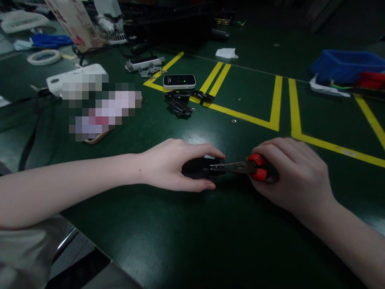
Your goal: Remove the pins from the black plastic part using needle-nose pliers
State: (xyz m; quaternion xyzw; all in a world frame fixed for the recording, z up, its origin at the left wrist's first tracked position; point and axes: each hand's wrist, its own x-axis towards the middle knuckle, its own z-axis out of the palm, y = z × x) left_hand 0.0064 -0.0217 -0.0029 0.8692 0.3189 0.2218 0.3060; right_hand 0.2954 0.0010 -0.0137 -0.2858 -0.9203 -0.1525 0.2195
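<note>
My left hand [177, 166] is closed around a black plastic part [197, 168], with thumb and fingers along its two sides. In my right hand [294, 172] is a pair of pliers with red handles [258, 166]. The metal jaws [231, 166] point left and reach the right end of the black part. Whether the jaws clamp it or only touch it, I cannot tell. Beyond my hands lies a pile of small black parts [180, 105], and a small metal ring [234, 121] sits apart to its right.
A white device with a black top [179, 82] stands behind the pile. To the left lie a blurred-out phone [99, 138] and a white power strip [93, 71]. Grey metal pieces [150, 72], a tape roll [43, 57] and a blue bin [345, 66] are farther back. Yellow tape [246, 117] marks the green table.
</note>
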